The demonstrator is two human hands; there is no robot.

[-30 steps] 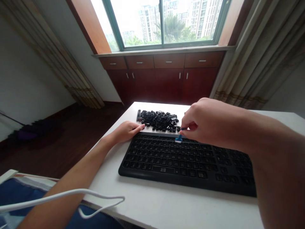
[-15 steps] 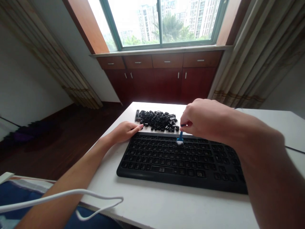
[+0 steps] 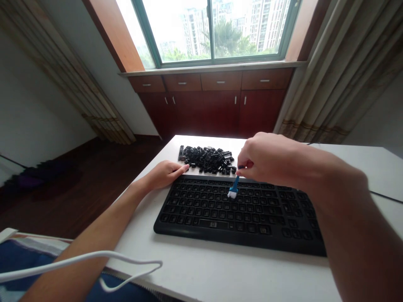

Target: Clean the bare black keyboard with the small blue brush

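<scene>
A black keyboard (image 3: 217, 209) lies on the white table with its keycaps off, leaving rows of bare square sockets. My right hand (image 3: 261, 157) pinches a small blue brush (image 3: 234, 186) by its handle. The brush tilts, its white bristles down against the sockets of the upper middle rows. At the keyboard's far left corner my left hand (image 3: 165, 173) is closed on the edge, thumb pointing right; its other fingers are partly hidden. Just behind the keyboard lies a heap of loose black keycaps (image 3: 206, 158), close to the left thumb.
A white cable (image 3: 126, 259) loops across the near left, in front of my left forearm. The white table (image 3: 201, 268) has its left edge beside that arm. Beyond it stand a red-brown cabinet (image 3: 217, 107) and a window. A thin dark cable (image 3: 385, 196) runs at right.
The brush has moved slightly left and towards me over the sockets, and it now leans more. My right hand has shifted a little with it; my left hand stays in place.
</scene>
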